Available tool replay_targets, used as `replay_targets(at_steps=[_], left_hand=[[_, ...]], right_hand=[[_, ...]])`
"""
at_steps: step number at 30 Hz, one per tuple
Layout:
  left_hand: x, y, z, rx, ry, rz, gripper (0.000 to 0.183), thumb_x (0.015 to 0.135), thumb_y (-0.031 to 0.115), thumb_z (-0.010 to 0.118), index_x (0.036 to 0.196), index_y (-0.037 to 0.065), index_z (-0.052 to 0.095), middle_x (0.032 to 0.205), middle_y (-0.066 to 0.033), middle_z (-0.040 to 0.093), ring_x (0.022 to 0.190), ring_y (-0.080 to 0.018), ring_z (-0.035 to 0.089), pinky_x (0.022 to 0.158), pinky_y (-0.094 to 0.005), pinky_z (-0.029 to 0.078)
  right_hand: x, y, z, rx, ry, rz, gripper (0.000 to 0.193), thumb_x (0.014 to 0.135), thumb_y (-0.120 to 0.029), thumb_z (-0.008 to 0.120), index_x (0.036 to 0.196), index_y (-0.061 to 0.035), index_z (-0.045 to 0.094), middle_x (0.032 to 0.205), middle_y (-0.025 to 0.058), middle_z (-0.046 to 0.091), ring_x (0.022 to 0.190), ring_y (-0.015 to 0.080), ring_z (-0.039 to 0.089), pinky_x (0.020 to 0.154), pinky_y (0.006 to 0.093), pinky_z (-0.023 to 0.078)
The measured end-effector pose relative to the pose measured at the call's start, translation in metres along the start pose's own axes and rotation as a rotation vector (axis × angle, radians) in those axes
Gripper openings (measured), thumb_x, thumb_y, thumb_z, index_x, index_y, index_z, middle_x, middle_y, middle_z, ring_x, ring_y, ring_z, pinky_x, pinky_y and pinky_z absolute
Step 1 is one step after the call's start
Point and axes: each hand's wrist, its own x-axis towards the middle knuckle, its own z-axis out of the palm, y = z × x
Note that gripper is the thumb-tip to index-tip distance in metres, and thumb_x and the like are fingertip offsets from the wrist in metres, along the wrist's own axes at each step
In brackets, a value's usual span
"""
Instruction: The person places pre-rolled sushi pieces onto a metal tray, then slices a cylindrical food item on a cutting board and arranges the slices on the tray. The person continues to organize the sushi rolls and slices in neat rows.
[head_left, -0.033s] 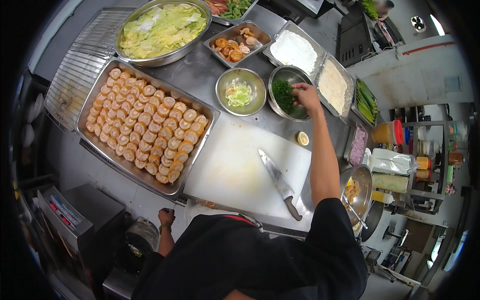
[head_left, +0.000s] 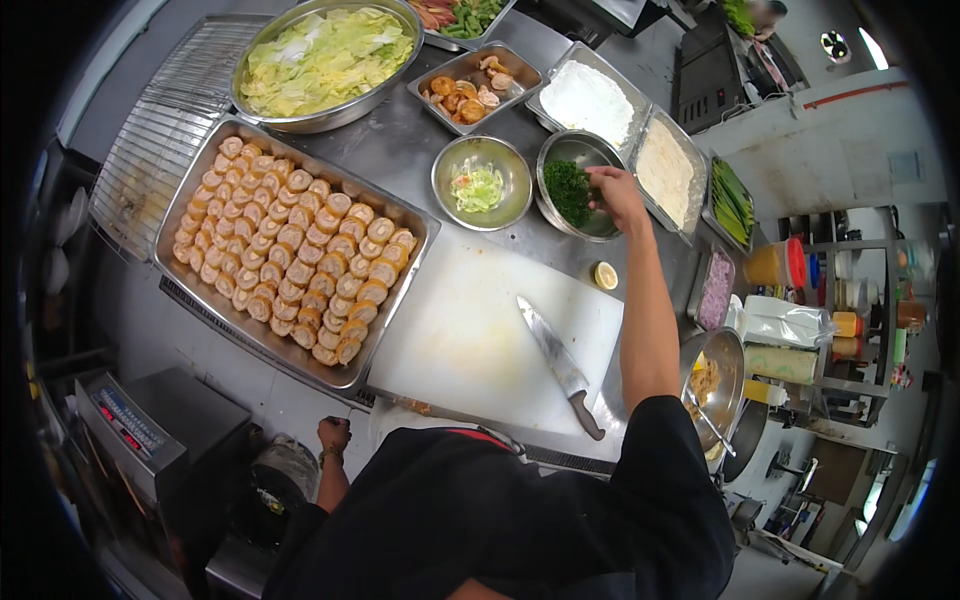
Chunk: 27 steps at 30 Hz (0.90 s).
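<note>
My right hand (head_left: 617,198) reaches into a steel bowl (head_left: 607,228) at the back right of the counter. Its fingers are pinched together at the edge of finely chopped green herbs (head_left: 568,192) in that bowl; any bits between the fingertips are too small to make out clearly. Beside my body, below the counter's front edge, my left hand (head_left: 334,433) hangs with its fingers curled in, and I see nothing in it. A knife (head_left: 553,350) with a dark handle lies across the white cutting board (head_left: 460,310). Behind the board, a cut lemon half (head_left: 605,275) rests on the steel.
A large tray (head_left: 395,335) of sliced rolls stands at the left. Shredded vegetables sit in a second bowl (head_left: 518,205). Further back are a big basin (head_left: 330,122) of cut leaves and trays of white powder (head_left: 590,105) and beige powder (head_left: 665,175). A mixing bowl (head_left: 733,365) is at the right.
My right hand has shifted very slightly to the right in the herb bowl, still pinched. Everything else looks the same.
</note>
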Motion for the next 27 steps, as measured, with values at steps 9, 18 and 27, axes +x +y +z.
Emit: replay_targets(at_steps=[9, 18, 27], left_hand=[[0.010, -0.007, -0.003, 0.126, 0.055, 0.056, 0.030, 0.091, 0.023, 0.078, 0.089, -0.006, 0.079, 0.082, -0.0248, 0.079, 0.078, -0.0364, 0.081, 0.080, -0.0489, 0.063], [-0.075, -0.060, -0.009, 0.014, 0.270, 0.117, 0.026, 0.092, 0.020, 0.078, 0.094, -0.006, 0.079, 0.081, -0.0213, 0.080, 0.079, -0.0324, 0.081, 0.078, -0.0451, 0.063], [-0.177, -0.178, 0.048, -0.068, 0.305, -0.188, 0.025, 0.089, 0.021, 0.079, 0.090, -0.003, 0.081, 0.083, -0.0208, 0.081, 0.079, -0.0345, 0.080, 0.078, -0.0458, 0.063]], right_hand=[[-0.005, -0.015, -0.009, 0.902, -0.026, -0.001, 0.012, 0.103, -0.008, 0.068, 0.100, -0.0008, 0.059, 0.093, 0.0121, 0.064, 0.079, 0.0191, 0.059, 0.067, 0.0306, 0.049], [-0.140, -0.081, 0.193, 0.497, -0.561, -0.071, 0.010, 0.111, -0.010, 0.060, 0.106, -0.0013, 0.061, 0.092, 0.0055, 0.059, 0.071, 0.0084, 0.049, 0.055, 0.0234, 0.039], [-0.180, -0.108, 0.283, 0.436, -0.793, -0.100, 0.018, 0.116, -0.013, 0.058, 0.111, 0.0035, 0.063, 0.098, 0.0073, 0.065, 0.075, 0.0107, 0.056, 0.058, 0.0225, 0.046]])
